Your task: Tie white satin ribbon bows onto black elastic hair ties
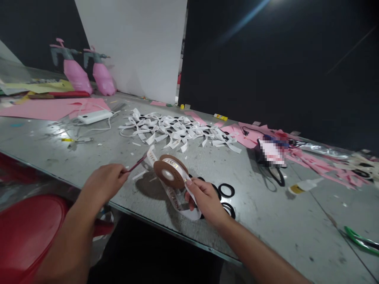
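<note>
My left hand (108,179) is closed around a slim dark-red tool (137,162), perhaps small scissors; its tip is near the free end of the white ribbon (151,154). A brown spool (167,171) carries this ribbon, which bears printed gold lettering. At the spool's right edge my right hand (204,197) pinches the ribbon, and a loop of it hangs below. Whether those fingers also grip the spool is hard to see. Several black rings (227,190) lie on the table beside and partly behind my right hand.
White ribbon bows (174,128) with black rings are heaped mid-table. Two pink spray bottles (103,79) and a white power strip (94,117) stand left. Rightward lie pink scraps (319,163), a glue bottle (303,186) and a green-handled tool (359,240). A red stool (29,232) is below left.
</note>
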